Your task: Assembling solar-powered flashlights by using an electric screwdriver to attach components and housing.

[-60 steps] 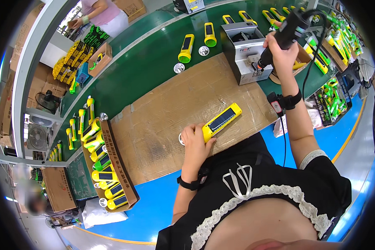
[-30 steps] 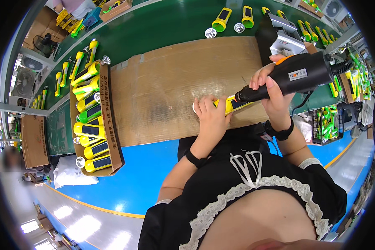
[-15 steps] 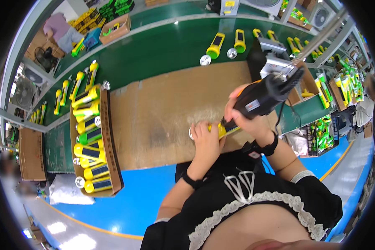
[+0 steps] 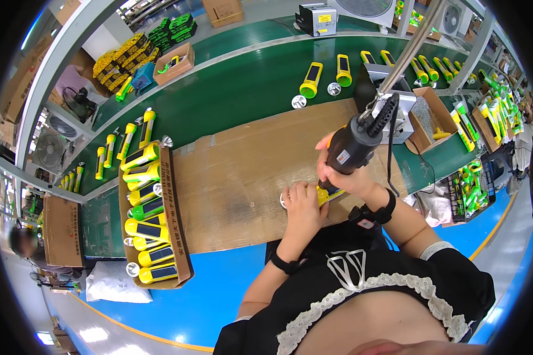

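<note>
The green surface (image 4: 237, 94) carries a cardboard sheet (image 4: 237, 189), with a flashlight box (image 4: 175, 216) at its left. A black electric screwdriver (image 4: 352, 145) fills my right hand (image 4: 343, 175), above the yellow flashlight (image 4: 323, 196) my left hand (image 4: 304, 209) holds on the sheet.

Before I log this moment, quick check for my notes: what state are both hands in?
Left hand: closed on a yellow flashlight.
Right hand: closed around a black power screwdriver.
</note>
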